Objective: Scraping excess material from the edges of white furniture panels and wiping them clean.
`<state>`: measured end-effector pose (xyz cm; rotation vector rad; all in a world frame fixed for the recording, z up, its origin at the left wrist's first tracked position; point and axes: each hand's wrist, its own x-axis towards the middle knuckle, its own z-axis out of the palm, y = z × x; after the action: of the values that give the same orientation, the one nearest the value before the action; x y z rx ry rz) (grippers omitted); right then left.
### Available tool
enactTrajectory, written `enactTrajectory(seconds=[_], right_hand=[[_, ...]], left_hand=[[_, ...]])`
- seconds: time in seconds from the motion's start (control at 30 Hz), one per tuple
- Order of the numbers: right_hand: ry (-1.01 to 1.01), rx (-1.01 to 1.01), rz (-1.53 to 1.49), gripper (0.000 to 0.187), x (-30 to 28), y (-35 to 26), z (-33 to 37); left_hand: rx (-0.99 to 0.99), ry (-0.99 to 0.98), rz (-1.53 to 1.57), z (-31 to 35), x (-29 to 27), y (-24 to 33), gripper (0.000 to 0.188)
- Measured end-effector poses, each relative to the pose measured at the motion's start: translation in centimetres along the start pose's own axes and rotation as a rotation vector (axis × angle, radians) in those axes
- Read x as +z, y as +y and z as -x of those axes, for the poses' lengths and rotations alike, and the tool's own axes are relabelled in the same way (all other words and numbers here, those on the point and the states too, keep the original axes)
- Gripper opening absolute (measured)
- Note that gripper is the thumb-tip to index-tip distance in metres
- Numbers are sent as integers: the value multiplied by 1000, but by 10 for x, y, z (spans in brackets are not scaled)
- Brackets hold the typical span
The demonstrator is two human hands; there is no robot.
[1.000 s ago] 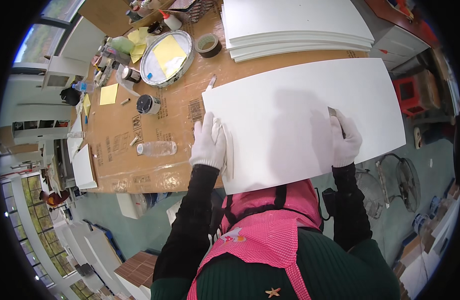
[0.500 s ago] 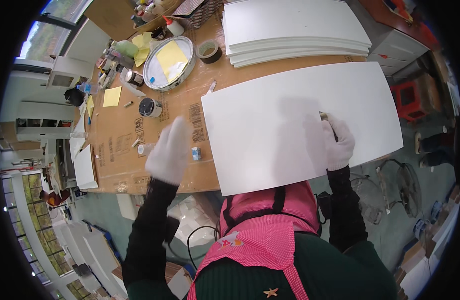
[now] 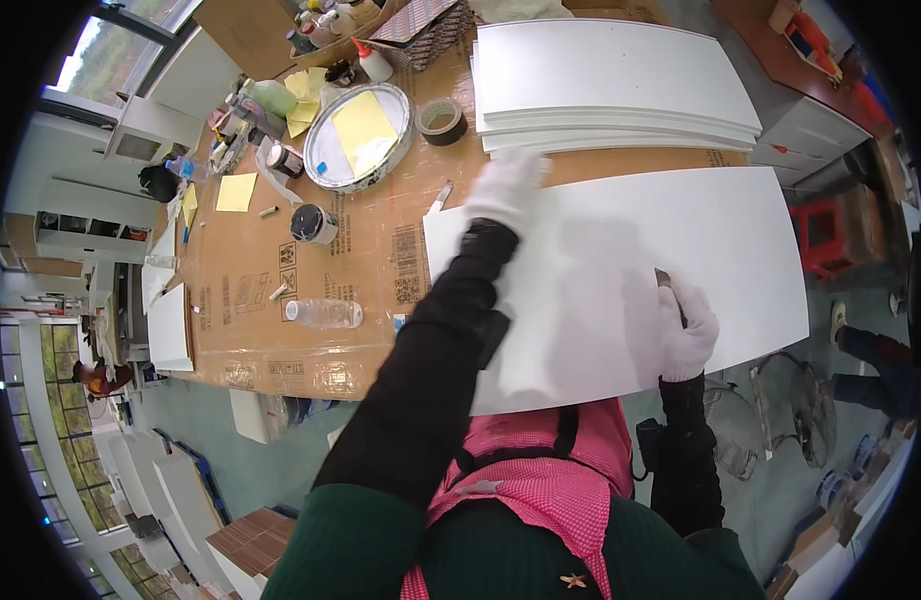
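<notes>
The white panel (image 3: 735, 240) lay flat across the near right of the bench (image 3: 365, 255), its near edge up against the pink checked apron (image 3: 540, 437). And here was the right hand (image 3: 690, 325), gloved, over the panel's near half, its grip closed around a small metal-tipped tool (image 3: 662, 278)! Whether that tip met the surface could not be told. Good handling, one would judge, asked for the tip kept low-angled and light, so no corner dug into the white face.

Over at the far edge, near the left corner, the left hand (image 3: 507, 190) was a white blur; whether its grip was open or held anything could not be told. Best there: a flat, even palm and clean glove, the forearm clear of the face. A slim white-handled tool (image 3: 441, 196) lay just beside that corner, one to mind.

Beyond stood the stack of white panels (image 3: 610, 75), the tape roll (image 3: 441, 122) near its left side; further left, the dark-smeared jar (image 3: 313, 224) and, nearer, a clear plastic bottle (image 3: 325, 313) on its side.
</notes>
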<state>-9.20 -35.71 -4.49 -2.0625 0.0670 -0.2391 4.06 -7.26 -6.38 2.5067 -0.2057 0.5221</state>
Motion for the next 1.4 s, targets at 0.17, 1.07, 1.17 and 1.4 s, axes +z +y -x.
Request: enactTrajectory(seconds=[0.17, 1.07, 1.17, 1.4], right_hand=[[14, -83, -46, 28, 8, 6, -2], [117, 33, -143, 28, 2, 6, 3], [106, 49, -309, 28, 4, 12, 5], [38, -32, -156, 29, -1, 19, 6]], left_hand=[[-263, 131, -202, 36, -64, -68, 20], [306, -190, 104, 81, -16, 48, 31], [447, -290, 31, 156, -61, 67, 32], [443, -506, 76, 184, -105, 64, 28]])
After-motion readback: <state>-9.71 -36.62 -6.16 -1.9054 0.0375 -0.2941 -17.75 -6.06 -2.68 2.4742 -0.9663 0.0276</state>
